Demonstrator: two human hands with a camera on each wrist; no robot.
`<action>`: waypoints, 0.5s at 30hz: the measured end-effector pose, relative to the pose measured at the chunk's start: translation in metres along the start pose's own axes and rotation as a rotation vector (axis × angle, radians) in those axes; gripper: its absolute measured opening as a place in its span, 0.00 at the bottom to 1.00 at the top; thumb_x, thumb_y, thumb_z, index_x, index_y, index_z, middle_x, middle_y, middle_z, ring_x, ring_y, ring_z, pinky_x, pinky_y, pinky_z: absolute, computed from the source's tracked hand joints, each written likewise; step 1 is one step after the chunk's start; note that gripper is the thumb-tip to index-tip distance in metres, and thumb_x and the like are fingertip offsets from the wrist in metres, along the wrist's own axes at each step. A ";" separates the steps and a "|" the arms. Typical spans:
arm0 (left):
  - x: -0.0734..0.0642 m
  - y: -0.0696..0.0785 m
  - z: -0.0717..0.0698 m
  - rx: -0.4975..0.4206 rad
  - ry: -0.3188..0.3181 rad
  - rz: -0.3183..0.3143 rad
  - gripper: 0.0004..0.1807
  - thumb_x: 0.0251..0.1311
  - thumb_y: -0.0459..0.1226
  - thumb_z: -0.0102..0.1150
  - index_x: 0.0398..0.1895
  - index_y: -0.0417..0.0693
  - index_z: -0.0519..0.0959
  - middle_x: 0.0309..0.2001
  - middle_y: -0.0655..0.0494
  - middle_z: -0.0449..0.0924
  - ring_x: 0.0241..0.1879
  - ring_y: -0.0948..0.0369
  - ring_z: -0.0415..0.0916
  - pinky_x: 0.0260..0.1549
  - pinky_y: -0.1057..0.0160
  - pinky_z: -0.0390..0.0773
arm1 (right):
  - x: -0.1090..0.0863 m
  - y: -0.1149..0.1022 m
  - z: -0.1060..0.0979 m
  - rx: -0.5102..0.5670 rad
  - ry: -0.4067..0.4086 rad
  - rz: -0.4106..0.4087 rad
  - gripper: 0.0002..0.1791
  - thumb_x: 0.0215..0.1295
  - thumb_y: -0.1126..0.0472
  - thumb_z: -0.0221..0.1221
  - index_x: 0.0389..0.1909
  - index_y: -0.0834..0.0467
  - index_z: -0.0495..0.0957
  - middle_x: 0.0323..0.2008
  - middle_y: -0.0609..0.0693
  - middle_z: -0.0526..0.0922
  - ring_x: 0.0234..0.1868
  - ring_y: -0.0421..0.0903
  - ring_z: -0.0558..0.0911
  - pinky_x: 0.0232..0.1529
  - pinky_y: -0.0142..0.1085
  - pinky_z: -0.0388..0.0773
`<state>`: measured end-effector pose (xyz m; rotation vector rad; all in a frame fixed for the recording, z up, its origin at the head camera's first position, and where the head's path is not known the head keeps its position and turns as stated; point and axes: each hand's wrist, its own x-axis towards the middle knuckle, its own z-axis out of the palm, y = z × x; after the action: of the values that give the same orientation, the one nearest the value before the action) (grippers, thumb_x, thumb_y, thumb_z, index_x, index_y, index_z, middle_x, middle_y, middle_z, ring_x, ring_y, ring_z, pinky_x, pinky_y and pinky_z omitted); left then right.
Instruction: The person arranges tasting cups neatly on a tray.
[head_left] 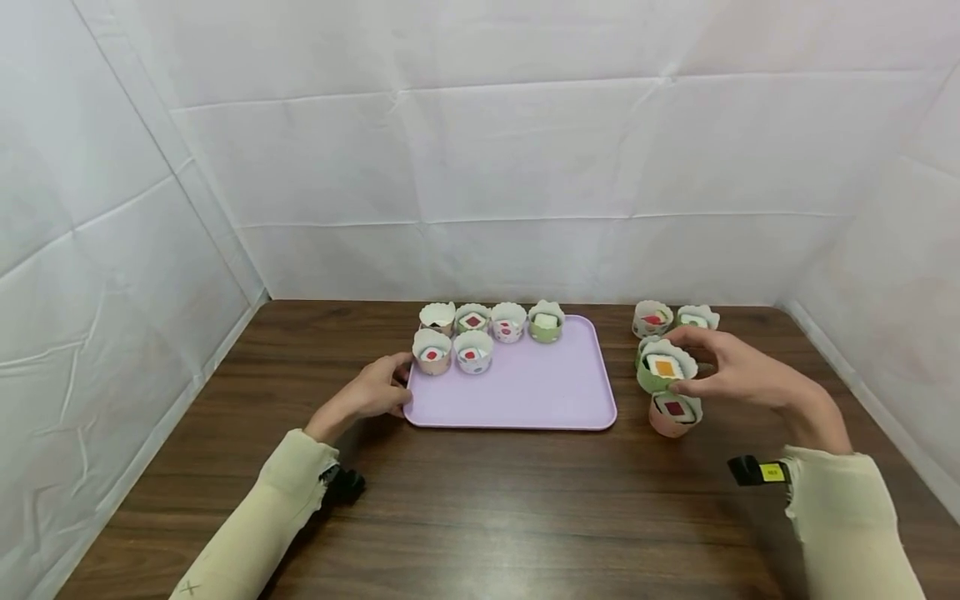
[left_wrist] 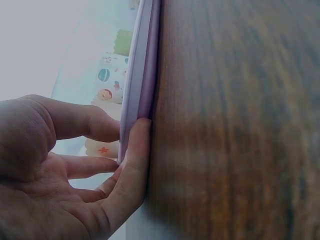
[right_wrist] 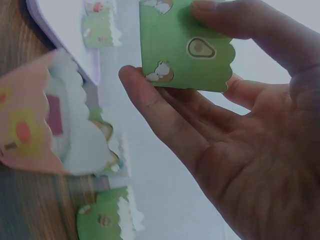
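My left hand (head_left: 372, 387) pinches the left rim of a lilac tray (head_left: 517, 408). In the left wrist view its fingers (left_wrist: 135, 150) lie along the tray's edge close to the table. My right hand (head_left: 738, 367) grips a green paper baking cup (head_left: 654, 381) between thumb and fingers. An orange-centred white square piece, like a sushi roll, sits in it. The right wrist view shows this cup raised above the others, with an avocado print. Just in front is a pink paper cup (head_left: 666, 423) holding a red-centred piece; another cup behind the held one is mostly hidden.
Several filled paper cups (head_left: 473, 353) stand in two rows at the tray's back left. Beyond my right hand are a white cup (head_left: 649, 319) and a green cup (head_left: 696, 317). White cloth walls (head_left: 525, 158) border the brown wooden table (head_left: 480, 517) at the back and sides.
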<state>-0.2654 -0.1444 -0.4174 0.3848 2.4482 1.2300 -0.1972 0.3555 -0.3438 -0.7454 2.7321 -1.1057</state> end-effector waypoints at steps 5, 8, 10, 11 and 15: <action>0.000 0.001 0.000 0.004 0.006 0.009 0.42 0.56 0.23 0.53 0.78 0.29 0.55 0.56 0.30 0.71 0.39 0.53 0.80 0.35 0.59 0.91 | 0.012 0.001 0.012 0.021 -0.015 -0.001 0.24 0.62 0.64 0.71 0.57 0.59 0.75 0.48 0.54 0.80 0.44 0.38 0.80 0.43 0.29 0.82; 0.000 0.000 0.000 0.004 0.012 0.013 0.42 0.56 0.23 0.53 0.78 0.28 0.56 0.56 0.30 0.71 0.38 0.53 0.80 0.34 0.59 0.91 | 0.021 0.000 0.018 -0.007 -0.025 0.026 0.24 0.62 0.62 0.71 0.58 0.58 0.75 0.49 0.57 0.80 0.44 0.38 0.81 0.45 0.30 0.83; 0.000 0.000 0.000 0.005 0.012 0.010 0.42 0.56 0.23 0.53 0.78 0.29 0.56 0.56 0.30 0.71 0.39 0.53 0.80 0.34 0.59 0.91 | 0.026 -0.002 0.021 -0.027 -0.032 0.059 0.25 0.63 0.59 0.71 0.58 0.58 0.75 0.51 0.57 0.81 0.45 0.39 0.81 0.47 0.30 0.84; 0.000 -0.001 0.001 0.005 0.011 0.009 0.42 0.57 0.23 0.53 0.78 0.29 0.55 0.56 0.30 0.71 0.39 0.53 0.80 0.35 0.59 0.91 | 0.029 -0.003 0.023 -0.033 -0.037 0.072 0.25 0.63 0.58 0.71 0.59 0.58 0.75 0.51 0.57 0.81 0.46 0.40 0.81 0.47 0.31 0.84; -0.001 -0.001 0.000 0.002 0.007 0.008 0.42 0.57 0.23 0.53 0.78 0.29 0.55 0.57 0.30 0.71 0.39 0.53 0.80 0.35 0.59 0.91 | 0.042 -0.009 0.031 -0.053 -0.047 0.097 0.25 0.63 0.57 0.71 0.59 0.58 0.76 0.51 0.55 0.81 0.48 0.46 0.79 0.48 0.32 0.83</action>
<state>-0.2650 -0.1458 -0.4182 0.3922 2.4568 1.2345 -0.2218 0.3110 -0.3567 -0.6295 2.7356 -0.9879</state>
